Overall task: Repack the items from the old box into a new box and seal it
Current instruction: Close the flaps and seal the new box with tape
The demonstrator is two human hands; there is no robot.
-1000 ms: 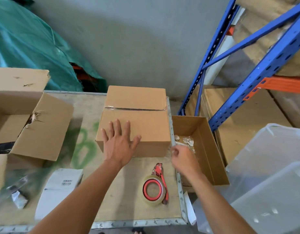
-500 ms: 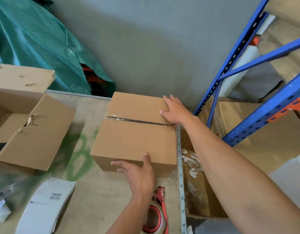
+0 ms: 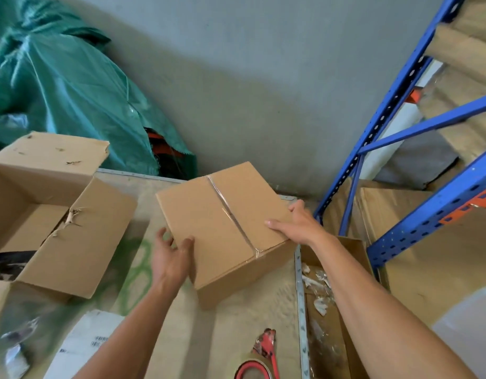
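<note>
The new brown box (image 3: 209,222) sits closed on the table (image 3: 236,332), turned at an angle, with clear tape along its top seam. My left hand (image 3: 172,258) grips its near left corner, thumb on top. On the box's right edge lies my right hand (image 3: 299,225), its fingers over the top and its thumb by the far side. The old box (image 3: 58,214) stands open at the left, one flap torn. A red tape dispenser (image 3: 256,359) lies near the table's front edge.
A white labelled packet (image 3: 83,343) and crumpled clear plastic (image 3: 15,348) lie at the front left. An open carton with scraps (image 3: 326,310) stands beside the table on the right. Blue racking (image 3: 395,165) rises at the right; a green tarp (image 3: 58,86) covers the back left.
The sealed box has been turned about a quarter turn, so its tape seam now runs front to back. Both hands shifted along its edges with it.
</note>
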